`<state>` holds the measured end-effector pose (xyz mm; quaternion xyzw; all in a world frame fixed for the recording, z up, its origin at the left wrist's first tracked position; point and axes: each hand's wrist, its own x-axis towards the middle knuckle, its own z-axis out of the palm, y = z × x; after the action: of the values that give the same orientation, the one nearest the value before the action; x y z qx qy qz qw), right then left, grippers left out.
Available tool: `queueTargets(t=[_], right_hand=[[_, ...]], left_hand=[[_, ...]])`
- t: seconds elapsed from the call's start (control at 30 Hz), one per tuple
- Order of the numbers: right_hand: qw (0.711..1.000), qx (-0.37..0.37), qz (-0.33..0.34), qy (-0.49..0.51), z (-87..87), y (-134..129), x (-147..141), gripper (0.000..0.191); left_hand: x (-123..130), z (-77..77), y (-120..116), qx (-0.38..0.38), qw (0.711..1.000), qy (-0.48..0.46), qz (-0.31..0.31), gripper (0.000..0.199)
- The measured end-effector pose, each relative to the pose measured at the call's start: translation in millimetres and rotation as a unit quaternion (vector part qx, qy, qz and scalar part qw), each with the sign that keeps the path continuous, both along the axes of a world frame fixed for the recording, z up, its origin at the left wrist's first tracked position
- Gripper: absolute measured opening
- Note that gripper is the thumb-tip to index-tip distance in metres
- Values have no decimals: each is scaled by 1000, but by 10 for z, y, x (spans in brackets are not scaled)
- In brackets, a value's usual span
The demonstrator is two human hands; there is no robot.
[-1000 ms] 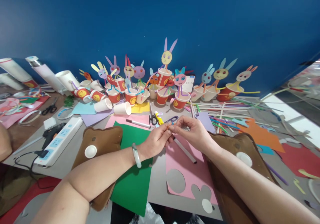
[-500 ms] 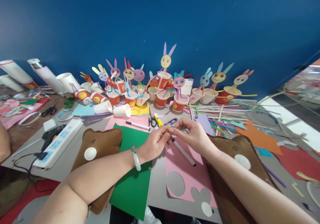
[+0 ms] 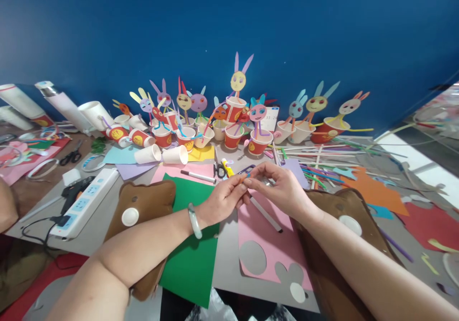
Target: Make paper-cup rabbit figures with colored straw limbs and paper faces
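Note:
My left hand (image 3: 225,194), with a pale bangle (image 3: 194,221) on its wrist, is closed with thumb and fingers pinched together. My right hand (image 3: 274,184) meets it fingertip to fingertip, also in a pinch. Specks of blue and orange show at the fingertips, but the small thing between them is too hidden to name. Beneath the hands lies pink paper (image 3: 272,249) with round holes cut out, and a white marker (image 3: 266,214) rests on it. Left of that is a green sheet (image 3: 190,244). Just beyond the fingers are a yellow glue stick (image 3: 227,168) and black-handled scissors (image 3: 219,171).
Paper cups with rabbit figures (image 3: 260,141) stand along the blue wall. Brown bear-shaped pouches (image 3: 143,201) flank the work area. A power strip (image 3: 86,204) and a glue gun (image 3: 75,192) lie left; pipe cleaners (image 3: 322,158) and orange paper (image 3: 376,192) lie right. Another person's arm (image 3: 7,208) shows at left.
The view has shifted slightly. Both hands stay together at the same spot, with the fingers moved a little and less blue showing between them.

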<state>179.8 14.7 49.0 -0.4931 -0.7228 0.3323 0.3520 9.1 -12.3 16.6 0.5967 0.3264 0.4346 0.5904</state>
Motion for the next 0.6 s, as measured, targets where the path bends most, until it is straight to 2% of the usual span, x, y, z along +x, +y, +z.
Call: queueTargets(t=[0.13, 0.4, 0.5, 0.6], right_hand=[[999, -31, 17, 32, 36, 14, 26, 39], [997, -35, 65, 40, 70, 34, 74, 38], [987, -66, 113, 88, 92, 41, 115, 43], [966, -116, 193, 124, 132, 33, 176, 55]], left_hand=[[-5, 15, 24, -24, 999, -25, -10, 44], [-30, 16, 32, -73, 993, -69, -55, 42], [-56, 41, 31, -106, 987, -81, -90, 41], [-92, 60, 35, -126, 976, -82, -157, 39]])
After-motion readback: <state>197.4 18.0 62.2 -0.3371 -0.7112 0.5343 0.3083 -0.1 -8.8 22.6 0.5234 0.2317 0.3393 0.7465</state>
